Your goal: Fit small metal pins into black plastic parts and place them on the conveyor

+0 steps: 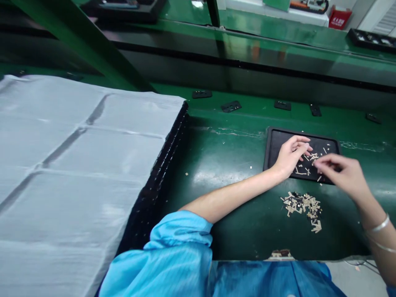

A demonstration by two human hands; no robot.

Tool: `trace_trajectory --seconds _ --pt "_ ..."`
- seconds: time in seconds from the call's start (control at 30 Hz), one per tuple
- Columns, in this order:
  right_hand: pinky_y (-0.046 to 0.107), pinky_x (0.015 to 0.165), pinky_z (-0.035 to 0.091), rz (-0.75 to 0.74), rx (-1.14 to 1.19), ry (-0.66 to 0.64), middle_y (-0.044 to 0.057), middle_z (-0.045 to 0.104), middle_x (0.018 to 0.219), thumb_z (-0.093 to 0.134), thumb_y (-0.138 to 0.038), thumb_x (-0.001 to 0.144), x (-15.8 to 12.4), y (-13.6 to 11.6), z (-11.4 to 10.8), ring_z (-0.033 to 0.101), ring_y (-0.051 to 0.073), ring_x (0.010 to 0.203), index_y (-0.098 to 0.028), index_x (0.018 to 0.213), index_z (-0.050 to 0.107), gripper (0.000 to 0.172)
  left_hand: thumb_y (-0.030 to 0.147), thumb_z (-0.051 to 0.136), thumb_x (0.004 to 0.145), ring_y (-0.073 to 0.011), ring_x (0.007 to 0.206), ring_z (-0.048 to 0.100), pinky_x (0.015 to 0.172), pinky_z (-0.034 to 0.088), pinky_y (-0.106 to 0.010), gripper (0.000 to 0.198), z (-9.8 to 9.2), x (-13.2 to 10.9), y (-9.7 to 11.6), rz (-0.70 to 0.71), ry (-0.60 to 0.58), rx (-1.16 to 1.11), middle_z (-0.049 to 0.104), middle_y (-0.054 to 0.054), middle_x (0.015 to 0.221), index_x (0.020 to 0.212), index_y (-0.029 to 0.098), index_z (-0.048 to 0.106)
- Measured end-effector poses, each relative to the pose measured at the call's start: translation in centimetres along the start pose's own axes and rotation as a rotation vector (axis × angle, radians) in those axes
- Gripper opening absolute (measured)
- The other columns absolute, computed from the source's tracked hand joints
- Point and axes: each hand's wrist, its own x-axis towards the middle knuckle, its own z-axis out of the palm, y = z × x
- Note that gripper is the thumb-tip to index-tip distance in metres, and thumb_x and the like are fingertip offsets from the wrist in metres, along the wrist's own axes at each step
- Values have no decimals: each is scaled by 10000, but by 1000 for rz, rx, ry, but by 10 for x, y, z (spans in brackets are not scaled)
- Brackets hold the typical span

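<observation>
Both hands are over the black tray [274, 142], which lies flat on the green bench [235, 165], right of centre, its far rim close to the bench's back step. The left hand [291, 156] rests on the tray floor, loosely open, fingers curved, tips down among the tan strips [305, 170] scattered there. The right hand [342, 175] hovers at the tray's near right corner with fingers [320, 164] bunched toward the thumb. It is blurred, so I cannot tell whether a strip is pinched between them. 2 thin bangles [379, 227] sit on that wrist.

Just in front of the tray's near edge, apart from it, lies a loose pile of tan offcuts [305, 208], between the 2 forearms. There is a wide stretch of bare bench left of the tray, crossed only by the left forearm and a few stray flecks.

That open stretch ends at a stack of black trays [161, 165], its side wall running diagonally toward the blue sleeve [176, 243], topped by a grey sheet [77, 165]. Along the back lie several small black parts [231, 107], well apart from the hands.
</observation>
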Motion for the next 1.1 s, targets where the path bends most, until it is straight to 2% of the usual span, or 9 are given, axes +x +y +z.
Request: trace_trajectory --seconds 0.1,0.23,0.37,0.47,0.53,0.63,0.8,0.97,1.1 --pt "270 628 430 -368 -249 -244 28 678 735 561 -216 883 -28 -19 15 586 141 672 -192 810 677 140 245 528 827 -100 672 586 569 412 -207 161 1 0 1 -8 -1 14 634 -41 801 935 130 562" --pt "273 587 374 -561 -537 -329 33 657 712 561 -160 857 -33 -33 34 591 168 704 -177 778 655 124 216 506 836 -87 641 583 561 404 -200 123 1 0 2 -19 -5 21 625 -30 766 899 128 565" --pt "270 506 266 -450 -720 -482 29 676 670 607 -80 761 -25 -42 45 599 153 630 -173 753 635 98 209 508 838 -85 627 574 547 398 -198 108 1 1 1 -17 -9 23 616 -25 752 872 126 567" --pt "277 487 201 -298 -789 -631 38 677 629 566 -82 778 -20 -50 46 589 145 562 -166 781 640 112 197 508 837 -86 631 572 545 400 -198 103 1 2 0 -24 -10 23 615 -30 762 869 121 569" --pt "275 490 184 -209 -775 -657 39 668 616 539 -98 792 -18 -52 45 580 145 544 -171 784 641 125 187 504 838 -85 632 572 543 399 -195 98 1 2 0 -30 -9 25 614 -29 764 871 121 568" --pt "245 511 228 -117 -601 -636 1 632 592 545 -94 774 -18 -50 39 554 123 550 -186 748 621 122 179 502 840 -79 634 570 542 396 -188 91 2 1 1 -40 -7 24 612 -25 762 867 121 567" --pt "209 496 309 105 -54 -522 -49 531 535 615 -240 773 -20 -27 28 450 80 495 -189 694 592 97 205 502 848 -73 634 569 554 394 -181 111 1 1 2 -48 -58 41 614 -15 734 827 124 575" --pt "185 364 255 425 465 -304 -40 525 538 763 -420 659 -14 -1 20 387 51 401 -169 706 571 320 283 494 862 -53 536 513 539 370 -200 244 -1 0 4 -73 -216 81 589 -2 660 691 119 548" --pt "156 309 203 510 630 -190 -43 533 498 795 -436 638 -12 6 18 335 23 325 -161 715 572 362 361 516 847 -61 547 512 523 361 -202 274 -1 -4 7 -111 -301 104 571 4 666 717 122 548"
